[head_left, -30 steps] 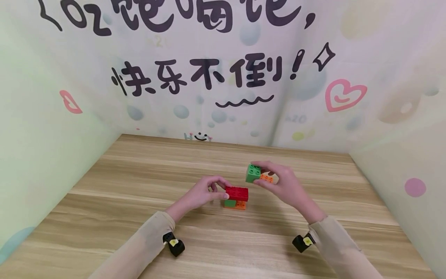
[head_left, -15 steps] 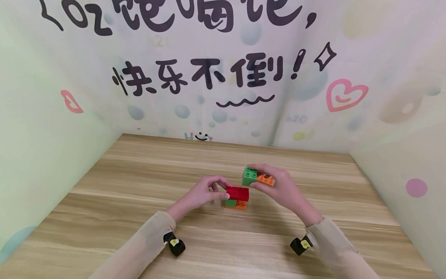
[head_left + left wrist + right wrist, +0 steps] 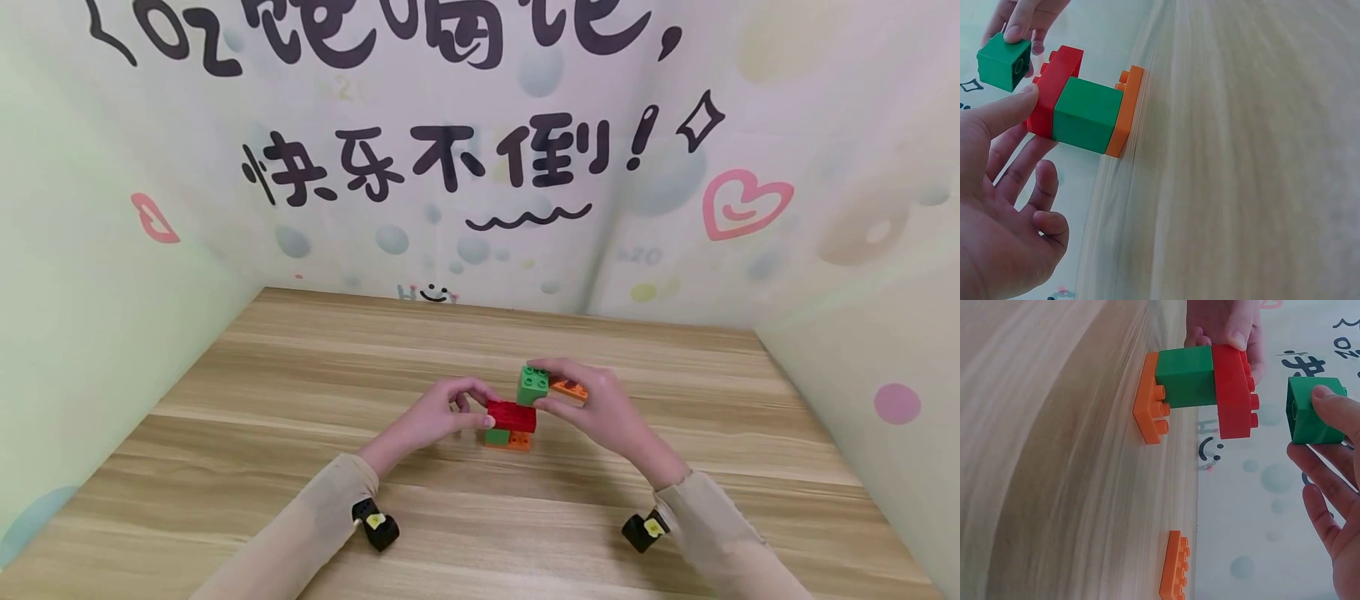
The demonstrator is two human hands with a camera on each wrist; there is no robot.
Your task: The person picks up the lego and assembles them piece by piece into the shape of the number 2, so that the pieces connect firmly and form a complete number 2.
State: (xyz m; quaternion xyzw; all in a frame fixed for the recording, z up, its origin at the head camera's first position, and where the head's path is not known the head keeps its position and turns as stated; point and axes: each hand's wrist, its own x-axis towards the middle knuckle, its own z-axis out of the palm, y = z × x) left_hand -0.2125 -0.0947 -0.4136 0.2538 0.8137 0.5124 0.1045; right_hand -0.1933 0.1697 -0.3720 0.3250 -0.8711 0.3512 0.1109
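We count two hands, two green bricks, one red brick and two orange plates. Leftmost, the left hand [image 3: 438, 410] pinches the red brick [image 3: 512, 416], which sits on one green brick [image 3: 497, 436], itself on the left end of the near orange plate [image 3: 519, 442]. Just above the red, we see the other green brick [image 3: 532, 383] pinched by the right hand [image 3: 600, 407]. The far orange plate [image 3: 572, 389] lies farther right, partly hidden.

This looks like a booth, with a wood-grain table [image 3: 262, 400] enclosed on three sides by pale, printed walls [image 3: 337, 108].
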